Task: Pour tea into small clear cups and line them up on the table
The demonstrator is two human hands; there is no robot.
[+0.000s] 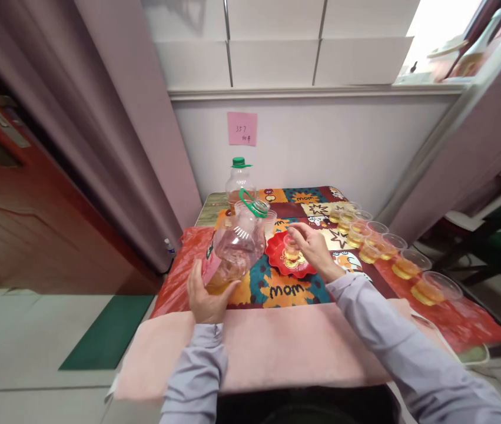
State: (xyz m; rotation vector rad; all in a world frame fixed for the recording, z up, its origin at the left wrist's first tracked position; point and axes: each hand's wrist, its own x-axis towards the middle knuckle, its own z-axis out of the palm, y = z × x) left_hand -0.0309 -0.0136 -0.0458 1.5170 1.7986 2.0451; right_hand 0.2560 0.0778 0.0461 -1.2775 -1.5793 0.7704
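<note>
My left hand (206, 294) is wrapped around the lower part of a large clear plastic bottle (239, 244). The bottle leans to the right, and some yellow liquid lies low inside it. Its uncapped mouth, with a green carry ring (249, 203) at the neck, points toward the upper right. Between the fingers of my right hand (314, 250) is a small clear plastic cup (292, 250) with a little yellow liquid. That cup is over a red scalloped plate (272, 253); whether it touches the plate, I cannot tell.
A second large bottle (240, 182) with a green cap stands at the back left. Several clear cups (369, 250) of yellow liquid line the right side. Behind the tilted bottle is another clear cup (269, 221). A pink cloth (294, 347) covers the table's front.
</note>
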